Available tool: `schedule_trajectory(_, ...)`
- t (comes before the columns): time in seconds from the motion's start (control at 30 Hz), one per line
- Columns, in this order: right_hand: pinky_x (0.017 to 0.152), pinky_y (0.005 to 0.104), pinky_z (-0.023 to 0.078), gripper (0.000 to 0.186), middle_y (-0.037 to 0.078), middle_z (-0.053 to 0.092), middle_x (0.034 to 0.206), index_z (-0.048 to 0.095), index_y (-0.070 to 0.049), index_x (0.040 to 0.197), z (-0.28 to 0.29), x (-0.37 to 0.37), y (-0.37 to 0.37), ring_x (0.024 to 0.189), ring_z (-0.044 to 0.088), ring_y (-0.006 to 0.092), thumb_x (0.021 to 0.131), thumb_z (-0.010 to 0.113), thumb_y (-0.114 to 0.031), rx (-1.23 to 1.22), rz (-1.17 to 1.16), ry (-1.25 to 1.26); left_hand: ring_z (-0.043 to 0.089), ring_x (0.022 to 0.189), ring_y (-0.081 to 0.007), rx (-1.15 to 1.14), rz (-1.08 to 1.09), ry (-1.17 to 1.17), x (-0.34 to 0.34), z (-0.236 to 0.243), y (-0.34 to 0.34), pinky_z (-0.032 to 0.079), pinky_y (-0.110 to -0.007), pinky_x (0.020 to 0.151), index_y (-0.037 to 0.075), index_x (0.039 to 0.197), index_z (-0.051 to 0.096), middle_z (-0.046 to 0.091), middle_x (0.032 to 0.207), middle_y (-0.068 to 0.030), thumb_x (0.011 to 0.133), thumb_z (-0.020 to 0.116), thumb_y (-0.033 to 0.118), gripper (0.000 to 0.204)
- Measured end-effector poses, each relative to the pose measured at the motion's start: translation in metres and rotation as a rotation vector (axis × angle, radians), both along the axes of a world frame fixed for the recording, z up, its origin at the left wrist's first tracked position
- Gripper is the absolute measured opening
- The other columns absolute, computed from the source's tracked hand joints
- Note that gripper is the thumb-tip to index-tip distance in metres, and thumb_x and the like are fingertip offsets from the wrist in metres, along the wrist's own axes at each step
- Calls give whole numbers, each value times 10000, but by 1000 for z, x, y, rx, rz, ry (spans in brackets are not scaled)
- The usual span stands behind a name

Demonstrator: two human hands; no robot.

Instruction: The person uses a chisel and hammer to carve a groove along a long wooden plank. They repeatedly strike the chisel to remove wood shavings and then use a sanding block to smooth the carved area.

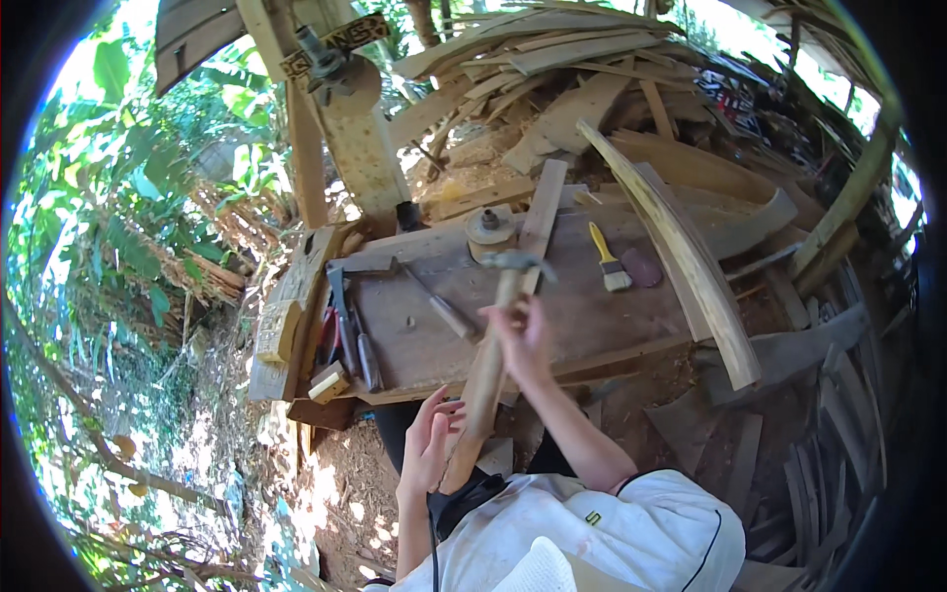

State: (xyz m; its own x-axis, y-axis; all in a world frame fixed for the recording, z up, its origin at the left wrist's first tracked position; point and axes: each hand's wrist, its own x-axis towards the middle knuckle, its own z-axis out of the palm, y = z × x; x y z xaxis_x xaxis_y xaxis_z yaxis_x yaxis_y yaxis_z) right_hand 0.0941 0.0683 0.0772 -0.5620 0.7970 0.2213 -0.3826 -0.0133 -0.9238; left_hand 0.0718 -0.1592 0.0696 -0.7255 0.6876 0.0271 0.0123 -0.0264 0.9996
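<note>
My right hand [523, 337] is closed around a hammer, whose metal head [515, 261] is raised over the bench and slightly blurred. A long, light-brown piece of wood [481, 393] slants from my lap up to the bench, beneath the hammer. Beside its lower part is my left hand [426, 446], fingers apart and holding nothing; whether they touch the wood is hard to tell. On the wooden bench [414, 350] lie a chisel-like tool with a wooden handle [444, 308], a metal square [360, 266], a second wooden-handled tool [367, 363] and red-handled pliers [327, 333].
A yellow-handled paintbrush [607, 257] lies at the bench's right, near a reddish round disc [641, 267]. A round can-like object [489, 232] stands at the back. Long planks [681, 266] lean on the right side. A wood pile [552, 59] rises behind, and a post [355, 148] stands back left.
</note>
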Motion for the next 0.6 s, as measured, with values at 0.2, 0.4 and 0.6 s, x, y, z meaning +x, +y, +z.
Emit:
schedule_trajectory(0.2,592,277,568,410,115,754,1003,552,35,1329,8,-1,-50,704,687,106,1020,690,-196,-176,375,-27,500,471,-19,-78,-75,-150,-13,8,14,369,-212,401,-17,1287,591,621,712,23,1083,584,166,274)
schedule_trajectory(0.4,652,278,555,376,149,767,1068,589,-16,1353,-13,2,-43,795,696,95,1041,658,-214,66,221,-194,631,575,-120,-13,-231,-395,-13,23,32,536,-274,534,-22,1297,572,663,805,-39,1060,618,240,356)
schedule_trajectory(0.6,788,443,590,317,170,729,1168,670,-56,1185,10,66,103,940,721,373,870,638,-44,740,-347,-492,600,596,-82,-148,-185,-267,-60,1,8,485,-249,513,-29,1258,627,638,762,-10,1037,660,224,337)
